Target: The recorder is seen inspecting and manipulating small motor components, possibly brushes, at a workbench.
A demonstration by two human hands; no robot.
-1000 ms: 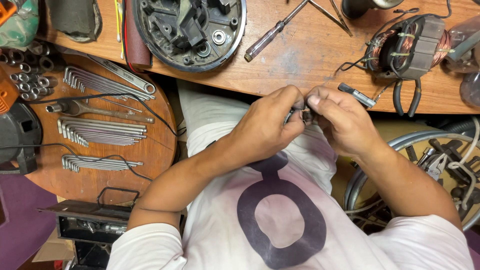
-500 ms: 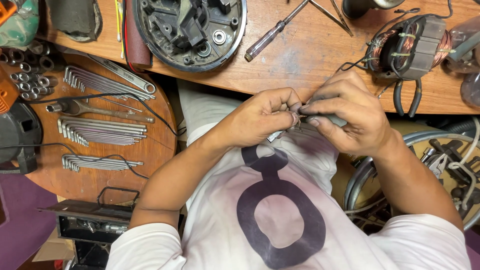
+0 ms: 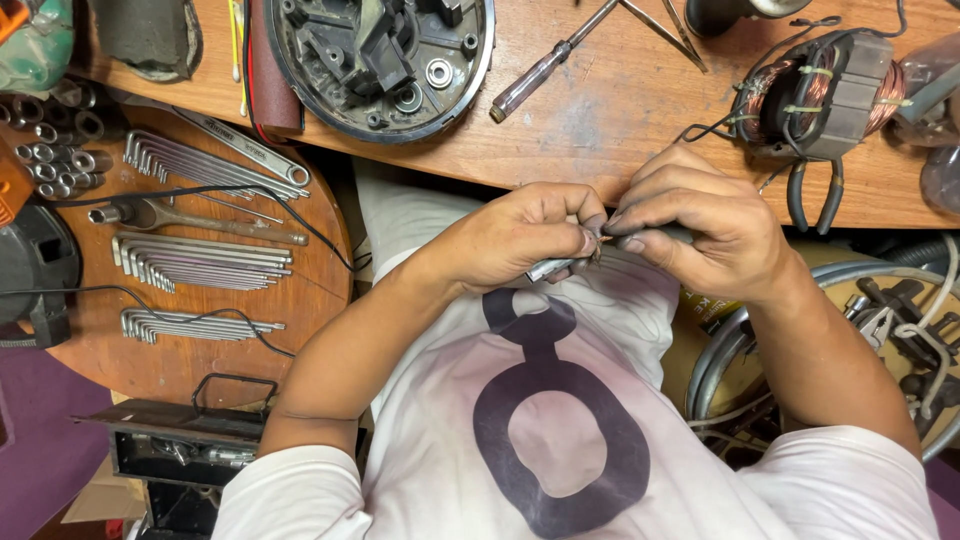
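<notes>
Both hands meet in front of my chest, just below the edge of the wooden workbench (image 3: pixel 620 110). My left hand (image 3: pixel 520 235) pinches a small grey metal part (image 3: pixel 553 267) between thumb and fingers. My right hand (image 3: pixel 700 225) is closed around a thin grey-handled tool (image 3: pixel 668 235) whose tip touches that part where the fingertips meet. The tool's tip and most of the part are hidden by my fingers.
On the bench lie a round motor housing (image 3: pixel 380 60), a clear-handled screwdriver (image 3: pixel 545 70), a copper-wound stator (image 3: pixel 830 85) and black-handled pliers (image 3: pixel 815 195). A round wooden stool top (image 3: pixel 300 300) at left carries rows of hex keys (image 3: pixel 200 260), a wrench (image 3: pixel 240 145) and sockets. A wheel rim (image 3: pixel 720 340) stands at right.
My hands have shifted slightly down and left from the bench edge. The right hand has turned and closed tighter over the tool against the part.
</notes>
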